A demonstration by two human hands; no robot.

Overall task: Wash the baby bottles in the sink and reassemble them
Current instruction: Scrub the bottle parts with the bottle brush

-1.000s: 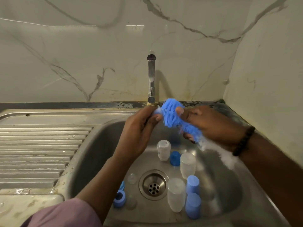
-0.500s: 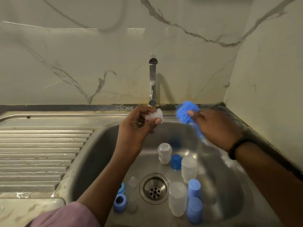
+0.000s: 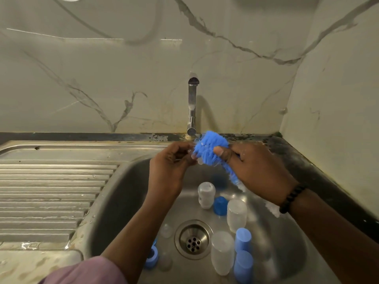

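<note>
At far left, the ribbed steel draining board [image 3: 51, 193] lies beside the sink [image 3: 287, 253]. Over the basin's back edge, just below the tap [image 3: 192, 105], the left hand [image 3: 170, 169] has its fingers curled, pinching a small clear teat [image 3: 198, 159] at the fingertips; most of the teat is hidden. Touching it from the right is the blue bristle head of a bottle brush [image 3: 209, 148], which the right hand [image 3: 256, 171] grips, thumb pressed on the bristles and fingers wrapped round the handle. A dark beaded bracelet [image 3: 292, 198] circles that wrist. Down in the basin around the drain [image 3: 192, 239] lie the bottle parts: a blue ring [image 3: 151, 258] and a clear teat [image 3: 166, 230] to the left, frosted bottles [image 3: 206, 194] [image 3: 236, 215] [image 3: 222, 253] and blue caps [image 3: 220, 204] [image 3: 243, 239] [image 3: 243, 266] to the right.
</note>
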